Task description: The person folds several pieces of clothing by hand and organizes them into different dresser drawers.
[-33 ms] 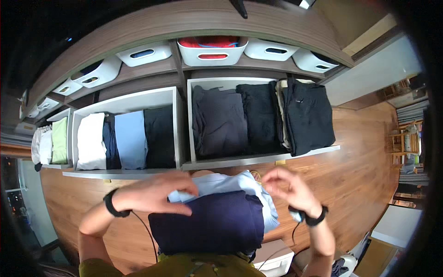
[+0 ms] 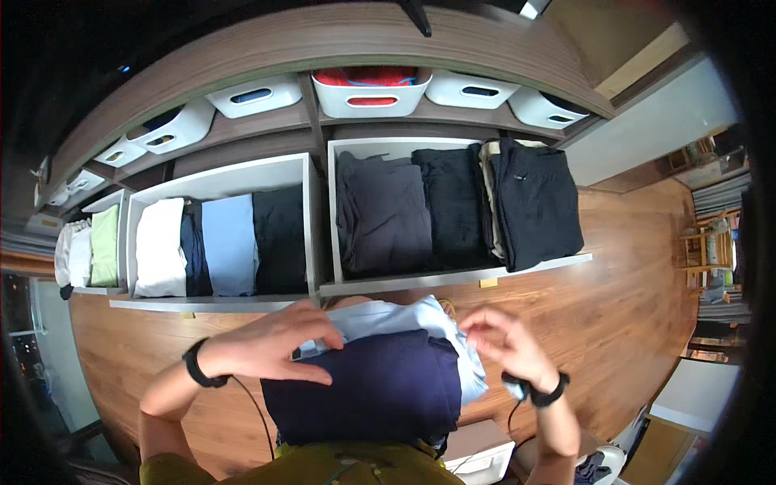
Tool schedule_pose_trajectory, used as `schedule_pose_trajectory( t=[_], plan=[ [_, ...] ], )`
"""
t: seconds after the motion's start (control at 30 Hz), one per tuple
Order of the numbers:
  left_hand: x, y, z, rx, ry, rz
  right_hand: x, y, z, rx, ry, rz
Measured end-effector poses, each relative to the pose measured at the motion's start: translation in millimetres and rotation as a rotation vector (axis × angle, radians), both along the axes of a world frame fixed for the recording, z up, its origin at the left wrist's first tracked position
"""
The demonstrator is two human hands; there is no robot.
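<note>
A folded navy garment (image 2: 364, 396) lies across my lap, on top of a light blue garment (image 2: 388, 317) that shows beyond its far edge and along its right side. My left hand (image 2: 279, 343) is open at the left of the pile, thumb apart from the curved fingers, its tips at the navy cloth and the light blue one. At the right, my right hand (image 2: 505, 343) is beside the light blue garment's edge, thumb and bent fingers apart. No cloth shows gripped in either hand. Both wrists wear black bands.
Ahead, a pulled-out drawer (image 2: 388, 287) holds dark folded trousers; a second drawer (image 2: 218, 305) holds white, blue and black clothes. Green and white clothes fill another drawer (image 2: 123, 242) at far left. White bins (image 2: 372, 99) line the shelf above. A white-fronted box (image 2: 485, 461) stands near my right.
My right hand has moved slightly down, closer to the light blue garment's edge. My left hand has barely shifted, and the view has tilted a little.
</note>
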State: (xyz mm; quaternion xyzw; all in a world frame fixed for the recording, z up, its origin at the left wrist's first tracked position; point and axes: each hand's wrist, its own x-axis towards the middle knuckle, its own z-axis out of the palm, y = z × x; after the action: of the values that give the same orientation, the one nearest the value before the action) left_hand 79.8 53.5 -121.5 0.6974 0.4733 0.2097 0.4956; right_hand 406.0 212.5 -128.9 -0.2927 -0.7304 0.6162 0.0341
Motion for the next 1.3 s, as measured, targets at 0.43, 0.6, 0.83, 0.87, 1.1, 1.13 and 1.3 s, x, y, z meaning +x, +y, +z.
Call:
schedule_pose_trajectory(
  t=[0.43,0.6,0.83,0.87,1.1,1.13,1.3],
  plan=[
    [69.3,-58.0,-23.4,0.310,0.446,0.193,39.5,-8.6,-22.3,0.797,-0.192,-0.303],
    [89.0,-55.8,-26.7,0.340,0.473,0.191,8.4,85.7,-65.2,1.140,-0.643,-0.428],
    [86.0,-51.3,-19.3,0.327,0.428,0.175,-73.8,136.0,-82.4,0.789,-1.305,-0.341],
    [81.0,-43.8,-14.7,0.332,0.424,0.172,-58.1,151.6,-105.2,0.874,-1.285,-0.384],
    [23.9,44.0,-0.9,-0.078,-0.351,0.305,14.5,236.7,-94.6,0.774,-0.730,-0.144],
    [23.3,71.1,-6.8,-0.202,-0.490,0.340,23.4,243.5,-86.7,0.662,-0.644,-0.167],
    [37.7,196.2,-62.9,-0.625,-0.636,0.290,25.6,258.4,-92.6,0.536,-0.508,-0.115]
  ],
)
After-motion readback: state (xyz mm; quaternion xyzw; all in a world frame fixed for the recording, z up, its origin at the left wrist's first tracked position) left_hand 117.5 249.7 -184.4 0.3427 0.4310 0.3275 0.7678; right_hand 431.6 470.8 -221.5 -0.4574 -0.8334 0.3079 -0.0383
